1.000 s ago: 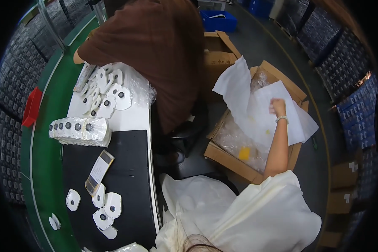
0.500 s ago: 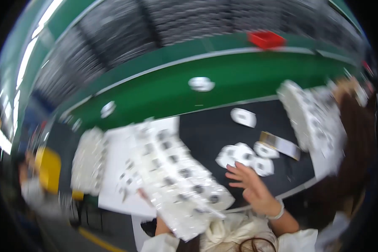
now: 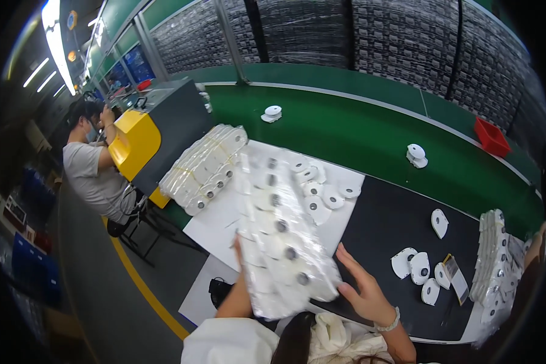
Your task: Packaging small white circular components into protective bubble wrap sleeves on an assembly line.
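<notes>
A long clear plastic pack (image 3: 282,236) of white rounded pieces, each with a grey disc, is held up in front of me. My left hand (image 3: 239,253) grips its left edge, with most of the fingers hidden behind it. My right hand (image 3: 365,293) is open at the pack's lower right edge, fingers apart and thumb close to the plastic. Whether that thumb touches it I cannot tell. Behind the pack, several loose white pieces (image 3: 332,197) lie on a white sheet (image 3: 215,233). More loose white pieces (image 3: 419,267) rest on the black mat (image 3: 376,242) to the right.
Stacked packs stand at the left (image 3: 203,167) and right (image 3: 491,261). A small yellow-edged box (image 3: 456,279) lies on the mat. Beyond runs a green belt (image 3: 346,142) carrying white pieces, with a red tray (image 3: 492,137) behind. A co-worker (image 3: 97,167) sits left by a yellow-and-grey machine (image 3: 164,133).
My view has swung left, and the co-worker now shows clearly. The held pack has become steeper. My right hand has come from over the loose pieces to beside the pack.
</notes>
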Motion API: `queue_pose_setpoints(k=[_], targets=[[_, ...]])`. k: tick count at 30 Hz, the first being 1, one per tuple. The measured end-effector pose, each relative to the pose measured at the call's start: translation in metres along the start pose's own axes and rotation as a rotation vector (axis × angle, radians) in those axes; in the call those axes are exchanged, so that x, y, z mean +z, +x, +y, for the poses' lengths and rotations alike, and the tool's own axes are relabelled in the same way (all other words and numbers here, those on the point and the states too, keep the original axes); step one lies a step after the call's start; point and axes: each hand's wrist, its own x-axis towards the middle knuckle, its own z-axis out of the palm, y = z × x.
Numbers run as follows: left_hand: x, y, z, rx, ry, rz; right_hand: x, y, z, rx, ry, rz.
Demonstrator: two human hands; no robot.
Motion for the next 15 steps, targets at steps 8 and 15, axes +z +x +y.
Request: queue_pose_setpoints(k=[8,15], targets=[[0.062,0.067,0.177,0.244,0.840,0.247,-0.037,-0.043,0.044,0.165,0.007,0.444],[0.162,0.123,0.231,0.318,1.859,0.332,-0.037,-0.043,0.047,0.183,0.031,0.476]])
